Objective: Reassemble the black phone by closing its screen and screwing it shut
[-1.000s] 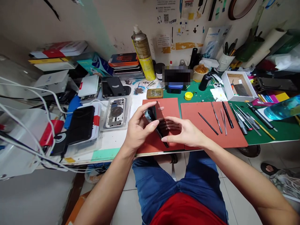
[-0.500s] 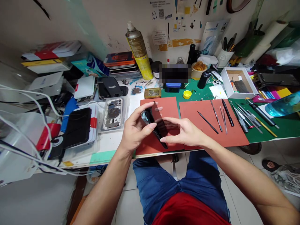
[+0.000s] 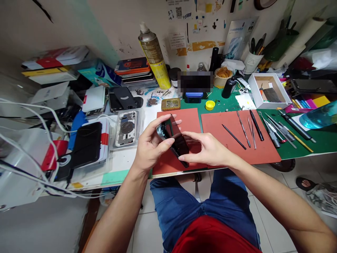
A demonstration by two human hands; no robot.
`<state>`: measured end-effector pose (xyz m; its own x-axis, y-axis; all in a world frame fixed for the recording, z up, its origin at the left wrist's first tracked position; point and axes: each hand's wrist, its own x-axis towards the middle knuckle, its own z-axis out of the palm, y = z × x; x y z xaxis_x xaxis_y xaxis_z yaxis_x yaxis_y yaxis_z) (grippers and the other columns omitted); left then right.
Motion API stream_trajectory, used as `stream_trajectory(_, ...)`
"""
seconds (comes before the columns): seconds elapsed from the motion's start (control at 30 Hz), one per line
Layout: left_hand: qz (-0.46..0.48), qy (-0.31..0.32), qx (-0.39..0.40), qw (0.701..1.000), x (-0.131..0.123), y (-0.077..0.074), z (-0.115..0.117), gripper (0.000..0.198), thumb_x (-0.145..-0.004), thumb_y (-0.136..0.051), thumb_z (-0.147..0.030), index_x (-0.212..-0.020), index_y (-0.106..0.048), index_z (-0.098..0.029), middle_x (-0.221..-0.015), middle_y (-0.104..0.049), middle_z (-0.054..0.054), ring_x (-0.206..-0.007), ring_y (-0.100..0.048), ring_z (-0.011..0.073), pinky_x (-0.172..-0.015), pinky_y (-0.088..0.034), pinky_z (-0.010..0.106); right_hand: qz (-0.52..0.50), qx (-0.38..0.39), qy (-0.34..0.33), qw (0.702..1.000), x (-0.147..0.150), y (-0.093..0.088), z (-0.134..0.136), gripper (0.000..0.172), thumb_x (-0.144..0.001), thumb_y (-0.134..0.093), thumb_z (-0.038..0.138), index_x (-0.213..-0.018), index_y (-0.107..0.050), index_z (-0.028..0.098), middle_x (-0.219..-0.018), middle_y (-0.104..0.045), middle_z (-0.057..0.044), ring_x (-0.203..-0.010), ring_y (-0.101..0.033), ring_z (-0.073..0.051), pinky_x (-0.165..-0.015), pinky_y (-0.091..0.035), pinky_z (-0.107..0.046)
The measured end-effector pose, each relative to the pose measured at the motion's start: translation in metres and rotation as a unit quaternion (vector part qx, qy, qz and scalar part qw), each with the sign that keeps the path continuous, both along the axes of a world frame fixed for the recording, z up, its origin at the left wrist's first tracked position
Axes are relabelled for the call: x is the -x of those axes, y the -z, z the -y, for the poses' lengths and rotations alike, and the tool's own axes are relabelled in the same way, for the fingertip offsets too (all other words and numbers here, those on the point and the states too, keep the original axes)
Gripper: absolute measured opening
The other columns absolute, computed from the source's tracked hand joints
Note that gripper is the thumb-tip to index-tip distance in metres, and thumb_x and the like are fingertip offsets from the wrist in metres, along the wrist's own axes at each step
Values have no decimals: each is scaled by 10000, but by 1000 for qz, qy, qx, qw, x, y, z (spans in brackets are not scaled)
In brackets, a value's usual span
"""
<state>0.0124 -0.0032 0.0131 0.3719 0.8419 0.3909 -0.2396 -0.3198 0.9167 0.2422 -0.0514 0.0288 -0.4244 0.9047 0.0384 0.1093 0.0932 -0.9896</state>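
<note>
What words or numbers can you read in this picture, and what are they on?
No words can be read for sure.
The gold and yellow spray can: label too small to read.
The paper notice on the wall: print too small to read.
The blue and white card by the wall: print too small to read.
The dark blurred patch: blurred, unreadable.
The black phone: no writing shows.

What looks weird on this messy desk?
A blocky blurred patch sits just above the blue box near the wall. It looks odd because it hides whatever stands there, while everything around it is sharp.
</note>
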Motion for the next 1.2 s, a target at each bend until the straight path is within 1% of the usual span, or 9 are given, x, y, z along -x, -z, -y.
stream_trajectory(0.3, -18, -20, 16, 1000, 7, 0, 3, 592, -914, -948, -345, -1467, -737, -366, -1558, -729, 96, -1401, -746, 397, -1147, -648, 600, 13, 8, -8, 1000, 1, -6, -1, 475, -888, -907, 293, -1329, -736, 247, -1240, -860, -25, -1141, -825, -274, -1060, -655, -461)
stream_trajectory(0.47, -9, -54, 12, 998, 9, 4, 10, 588, -907, -954, -390, -1455, -742, -371, -1526, -758, 87, -1378, -761, 398, -1175, -621, 621, 40, -33, 7, 999, 7, -1, -1, 769, -782, -1000, 275, -1469, -655, 248, -1311, -836, -68, -1171, -814, -290, -1056, -647, -467)
stream_trajectory(0.57, -5, -68, 14, 998, 16, 6, 18, 642, -891, -969, -406, -1488, -733, -402, -1517, -773, 76, -1395, -750, 396, -1216, -572, 638, 77, -55, 5, 996, 12, -1, -1, 743, -792, -993, 288, -1453, -656, 235, -1297, -835, -80, -1153, -816, -295, -1038, -647, -462)
stream_trajectory(0.67, -19, -76, 19, 997, 31, 7, 27, 746, -879, -982, -419, -1561, -680, -431, -1571, -743, 83, -1427, -727, 391, -1243, -537, 637, 129, -89, -9, 988, 15, -4, -1, 708, -798, -981, 296, -1416, -655, 187, -1266, -828, -103, -1096, -815, -306, -948, -654, -447)
stream_trajectory(0.77, -69, -86, -1, 994, 51, 6, 39, 940, -852, -1008, -370, -1675, -560, -437, -1620, -705, 99, -1472, -700, 345, -1251, -552, 539, 218, -164, -38, 961, 13, -9, 0, 748, -839, -935, 307, -1481, -595, 131, -1278, -802, -163, -1116, -797, -350, -902, -648, -473)
stream_trajectory(0.87, -152, -85, -40, 984, 65, 7, 53, 1127, -769, -1055, -253, -1723, -487, -444, -1555, -743, 101, -1441, -723, 306, -1182, -622, 452, 308, -249, -94, 913, 8, -15, 0, 794, -890, -894, 284, -1553, -523, 57, -1300, -785, -237, -1159, -778, -392, -961, -632, -538)
stream_trajectory(0.97, -218, -86, -22, 972, 69, 15, 68, 1080, -808, -1020, -261, -1726, -478, -439, -1555, -723, 99, -1380, -749, 293, -1131, -657, 440, 383, -302, -147, 860, 1, -20, 0, 743, -940, -838, 209, -1564, -500, -11, -1278, -780, -267, -1126, -774, -393, -961, -621, -532)
stream_trajectory(1.07, -302, -82, -39, 949, 64, 23, 80, 980, -881, -967, -313, -1724, -482, -427, -1591, -670, 116, -1424, -706, 323, -1163, -627, 470, 442, -330, -192, 812, -5, -25, 0, 742, -962, -794, 135, -1592, -464, -76, -1280, -768, -290, -1118, -766, -403, -946, -616, -527)
stream_trajectory(1.2, -392, -69, -116, 910, 56, 26, 85, 926, -943, -914, -300, -1732, -454, -452, -1581, -633, 117, -1434, -669, 340, -1155, -610, 494, 464, -342, -213, 789, -10, -29, 0, 734, -964, -823, 150, -1588, -495, -54, -1244, -778, -282, -1106, -765, -403, -942, -610, -527)
